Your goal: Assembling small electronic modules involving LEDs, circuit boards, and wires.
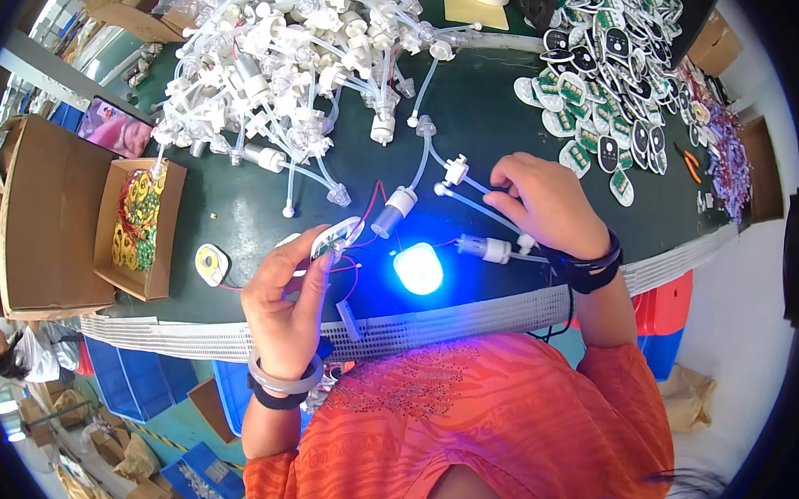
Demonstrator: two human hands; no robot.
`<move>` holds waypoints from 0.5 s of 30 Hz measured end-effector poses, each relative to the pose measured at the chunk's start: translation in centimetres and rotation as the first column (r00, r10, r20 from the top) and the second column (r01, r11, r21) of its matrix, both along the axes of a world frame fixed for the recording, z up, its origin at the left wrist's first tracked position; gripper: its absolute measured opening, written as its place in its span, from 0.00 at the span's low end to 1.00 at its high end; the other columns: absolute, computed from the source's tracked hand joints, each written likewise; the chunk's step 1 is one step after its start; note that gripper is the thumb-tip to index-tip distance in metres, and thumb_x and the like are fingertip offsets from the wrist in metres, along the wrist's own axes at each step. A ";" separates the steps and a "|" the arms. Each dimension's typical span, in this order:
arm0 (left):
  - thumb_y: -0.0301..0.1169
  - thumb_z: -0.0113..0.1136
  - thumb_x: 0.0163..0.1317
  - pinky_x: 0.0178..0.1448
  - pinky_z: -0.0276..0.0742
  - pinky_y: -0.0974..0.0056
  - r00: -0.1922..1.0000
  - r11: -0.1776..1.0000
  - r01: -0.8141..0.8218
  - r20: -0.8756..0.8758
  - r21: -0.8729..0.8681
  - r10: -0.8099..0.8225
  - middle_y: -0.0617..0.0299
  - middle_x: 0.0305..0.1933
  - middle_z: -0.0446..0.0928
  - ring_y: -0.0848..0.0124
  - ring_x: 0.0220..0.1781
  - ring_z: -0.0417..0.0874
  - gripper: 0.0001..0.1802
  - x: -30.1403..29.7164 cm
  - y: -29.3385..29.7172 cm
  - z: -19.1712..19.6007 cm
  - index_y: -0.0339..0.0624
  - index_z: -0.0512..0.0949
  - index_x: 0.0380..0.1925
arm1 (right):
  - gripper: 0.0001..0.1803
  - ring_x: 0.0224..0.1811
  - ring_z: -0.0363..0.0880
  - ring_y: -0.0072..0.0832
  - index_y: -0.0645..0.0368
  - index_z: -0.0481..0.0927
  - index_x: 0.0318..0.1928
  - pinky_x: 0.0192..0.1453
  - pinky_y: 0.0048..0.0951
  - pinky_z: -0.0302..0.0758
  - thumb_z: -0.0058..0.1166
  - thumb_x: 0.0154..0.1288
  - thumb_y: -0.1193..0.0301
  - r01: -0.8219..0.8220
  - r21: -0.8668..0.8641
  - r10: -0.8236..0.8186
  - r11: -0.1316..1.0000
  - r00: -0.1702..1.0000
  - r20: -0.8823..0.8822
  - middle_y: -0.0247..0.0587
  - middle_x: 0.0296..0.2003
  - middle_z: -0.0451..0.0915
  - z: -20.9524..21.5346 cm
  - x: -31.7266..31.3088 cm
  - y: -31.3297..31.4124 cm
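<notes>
In my left hand point(291, 289) a small white oval cover with a circuit board point(335, 239) is pinched between thumb and fingers. Thin red wires run from it towards a small pump with a grey motor point(393, 215). A blue light point(418, 269) glows brightly on the table between my hands; its glare hides its details. My right hand point(551, 208) is loosely curled, a gap showing between thumb and forefinger. By its thumb tip passes a clear tube point(472, 183) with a white valve point(456, 169). Another pump point(485, 248) lies below that hand.
A large heap of white pumps and tubing point(291, 72) covers the back left. Many oval circuit boards point(598, 79) are piled back right, near orange-handled pliers point(690, 164). At left stands a cardboard box point(170, 228) of yellow and green wired parts. A white mesh strip point(468, 318) edges the table.
</notes>
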State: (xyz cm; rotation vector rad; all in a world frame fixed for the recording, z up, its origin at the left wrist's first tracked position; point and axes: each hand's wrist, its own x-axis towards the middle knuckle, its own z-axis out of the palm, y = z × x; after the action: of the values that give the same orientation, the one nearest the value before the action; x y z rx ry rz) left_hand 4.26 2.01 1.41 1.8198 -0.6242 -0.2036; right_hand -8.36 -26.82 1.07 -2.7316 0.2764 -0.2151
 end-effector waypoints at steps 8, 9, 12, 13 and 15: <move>0.22 0.64 0.59 0.35 0.72 0.72 0.994 1.000 0.003 0.108 -0.002 -0.003 0.59 0.40 0.83 0.76 0.34 0.78 0.12 0.7 -0.3 0.7 0.39 0.83 0.44 | 0.19 0.27 0.79 0.38 0.57 0.69 0.46 0.31 0.37 0.72 0.61 0.55 0.74 -0.013 -0.078 -0.007 0.997 0.968 -0.251 0.37 0.24 0.78 -0.6 -0.9 -1.0; 0.22 0.65 0.59 0.33 0.70 0.72 0.986 0.999 -0.002 0.165 0.033 -0.003 0.60 0.38 0.83 0.76 0.33 0.76 0.12 0.9 -0.2 0.9 0.39 0.84 0.44 | 0.19 0.27 0.79 0.38 0.57 0.69 0.46 0.31 0.37 0.72 0.61 0.55 0.74 -0.012 -0.084 -0.010 0.996 0.969 -0.248 0.37 0.24 0.78 -0.6 -0.7 -1.1; 0.22 0.65 0.59 0.31 0.68 0.73 0.979 1.000 -0.010 0.205 0.011 0.007 0.61 0.36 0.83 0.78 0.30 0.75 0.11 1.2 -0.5 2.2 0.40 0.84 0.43 | 0.21 0.22 0.77 0.36 0.55 0.69 0.52 0.27 0.37 0.69 0.54 0.57 0.78 -0.048 0.085 0.057 0.995 0.993 -0.103 0.38 0.21 0.75 0.3 -0.2 -1.7; 0.22 0.65 0.59 0.31 0.68 0.73 0.977 1.000 -0.012 0.212 -0.001 0.012 0.61 0.36 0.83 0.79 0.30 0.75 0.11 1.2 -0.5 2.8 0.40 0.84 0.43 | 0.22 0.22 0.78 0.27 0.53 0.70 0.57 0.26 0.29 0.70 0.52 0.61 0.77 -0.052 0.217 0.071 0.975 0.994 -0.085 0.35 0.21 0.74 1.8 -0.1 -1.8; 0.22 0.62 0.63 0.35 0.70 0.78 0.976 0.999 0.023 0.219 -0.032 -0.015 0.64 0.41 0.82 0.84 0.35 0.77 0.10 1.7 -0.3 3.8 0.36 0.82 0.44 | 0.17 0.25 0.79 0.24 0.54 0.73 0.55 0.29 0.25 0.74 0.50 0.65 0.74 0.073 0.632 0.006 0.772 0.992 -0.122 0.35 0.26 0.77 4.2 0.2 -1.6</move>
State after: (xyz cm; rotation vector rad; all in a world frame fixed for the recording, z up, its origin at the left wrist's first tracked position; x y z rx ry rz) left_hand 5.95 1.74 5.24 1.8175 -0.7948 -0.0043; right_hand -8.16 -28.40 5.27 -2.0587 0.3552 0.0362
